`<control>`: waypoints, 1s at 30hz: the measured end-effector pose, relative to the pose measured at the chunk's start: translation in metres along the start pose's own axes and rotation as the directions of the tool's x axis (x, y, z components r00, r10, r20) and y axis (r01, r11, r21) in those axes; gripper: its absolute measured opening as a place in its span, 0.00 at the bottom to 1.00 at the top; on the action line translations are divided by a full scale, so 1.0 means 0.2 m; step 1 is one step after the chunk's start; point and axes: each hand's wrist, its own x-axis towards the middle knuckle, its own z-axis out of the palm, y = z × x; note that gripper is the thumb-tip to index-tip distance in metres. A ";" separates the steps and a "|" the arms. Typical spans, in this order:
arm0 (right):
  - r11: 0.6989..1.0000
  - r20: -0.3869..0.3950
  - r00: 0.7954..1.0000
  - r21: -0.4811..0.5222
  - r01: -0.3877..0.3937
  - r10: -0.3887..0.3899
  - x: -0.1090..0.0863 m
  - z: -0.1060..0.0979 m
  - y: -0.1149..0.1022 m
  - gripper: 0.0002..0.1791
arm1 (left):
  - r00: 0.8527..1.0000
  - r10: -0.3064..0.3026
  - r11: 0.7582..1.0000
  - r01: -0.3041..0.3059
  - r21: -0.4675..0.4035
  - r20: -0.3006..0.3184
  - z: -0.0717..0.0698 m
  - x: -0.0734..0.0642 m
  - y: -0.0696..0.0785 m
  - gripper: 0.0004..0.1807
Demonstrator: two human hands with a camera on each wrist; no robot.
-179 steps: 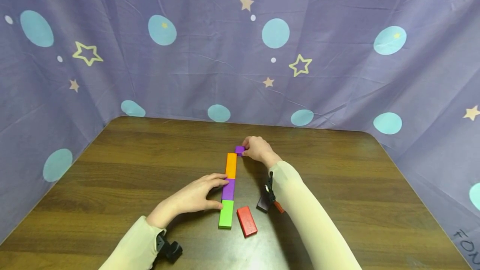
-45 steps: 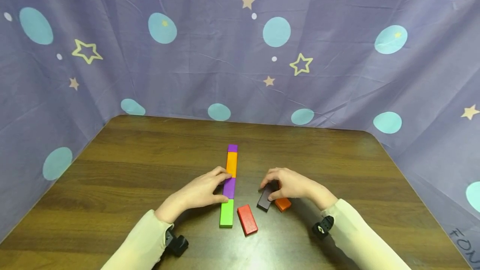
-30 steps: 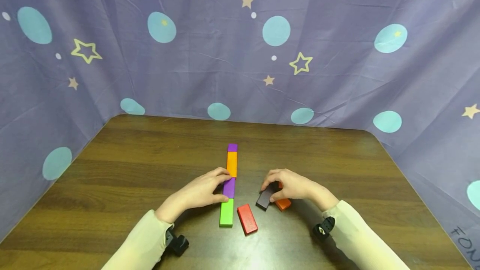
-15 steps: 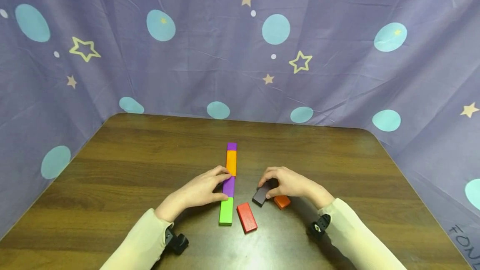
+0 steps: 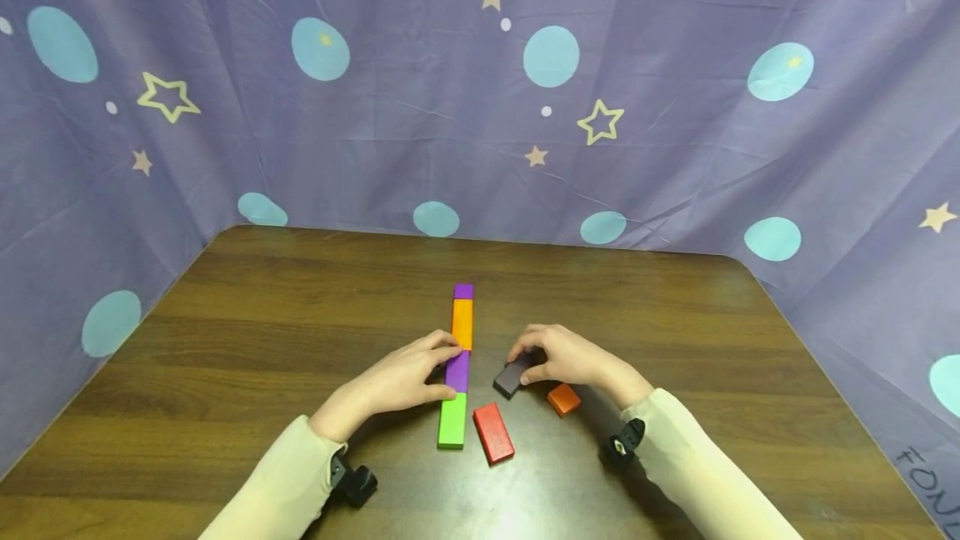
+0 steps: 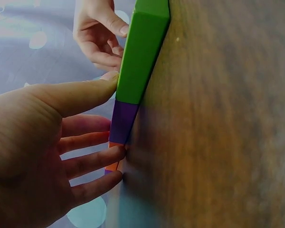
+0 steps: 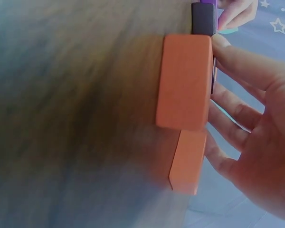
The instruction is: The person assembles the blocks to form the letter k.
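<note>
- Pinching a dark grey block [image 5: 508, 379] between thumb and fingers: right hand [image 5: 573, 357], right of the row; whether the block is lifted, cannot tell.
- Left hand [image 5: 393, 380]: fingers extended and spread, thumb apart, laid along the left side of the row; thumb by the green block, fingertips around the near purple block and the orange block.
- Row of four blocks, end to end, nearest first: green block [image 5: 452, 423], near purple block [image 5: 457, 373], orange block [image 5: 462, 322], far purple block [image 5: 464, 291], the last showing shortest.
- Red block [image 5: 493, 434]: flat, set askew, just right of the green block.
- Orange-red block [image 5: 564, 400]: flat, below the right hand; the right wrist view shows a second orange-red piece [image 7: 188, 161] beside it.
- Table [image 5: 675, 315]: brown, wood-grained.
- Curtain [image 5: 450, 123]: purple, star-and-dot print, behind the table.
</note>
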 end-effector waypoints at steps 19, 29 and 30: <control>0.998 -0.049 0.997 -0.033 -0.054 0.052 0.10 0.02 0.00 0.14 | 1.000 -0.004 1.000 0.004 -0.009 0.010 0.00 0.00 0.00 0.32; 0.996 -0.070 0.995 -0.060 -0.072 0.068 0.14 0.02 -0.01 0.15 | 1.000 0.005 1.000 -0.005 -0.008 0.005 -0.01 0.00 0.00 0.33; 0.995 -0.072 0.995 -0.059 -0.079 0.074 0.14 0.02 -0.01 0.15 | 1.000 0.007 1.000 -0.007 -0.007 0.004 -0.01 0.00 0.00 0.33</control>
